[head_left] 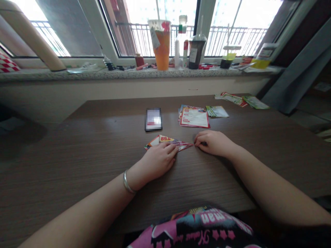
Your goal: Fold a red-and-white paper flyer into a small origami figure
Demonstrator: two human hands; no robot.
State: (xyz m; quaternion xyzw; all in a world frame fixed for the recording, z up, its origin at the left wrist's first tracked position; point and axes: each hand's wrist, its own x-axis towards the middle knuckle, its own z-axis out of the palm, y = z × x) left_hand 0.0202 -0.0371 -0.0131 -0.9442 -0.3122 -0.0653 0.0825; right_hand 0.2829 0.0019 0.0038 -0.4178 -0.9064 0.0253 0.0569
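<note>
A colourful printed flyer [165, 138], folded into a long pointed shape and marked "89.9", lies on the table. My left hand [160, 157] rests on it from the near side, fingers stretched out flat and covering its middle. The sharp tip of the folded flyer points right, where my right hand [212, 142] has its thumb and fingers pinched together at the very end. The exact grip on the tip is too small to see clearly. A silver bangle [126, 182] circles my left wrist.
Beyond the hands lie a phone [153, 119], a stack of flyers [194, 117] and some green cards [217, 111]. More leaflets [234, 100] lie at the back right. The windowsill [108, 74] holds an orange drink cup [162, 48], a dark cup [196, 51] and bottles.
</note>
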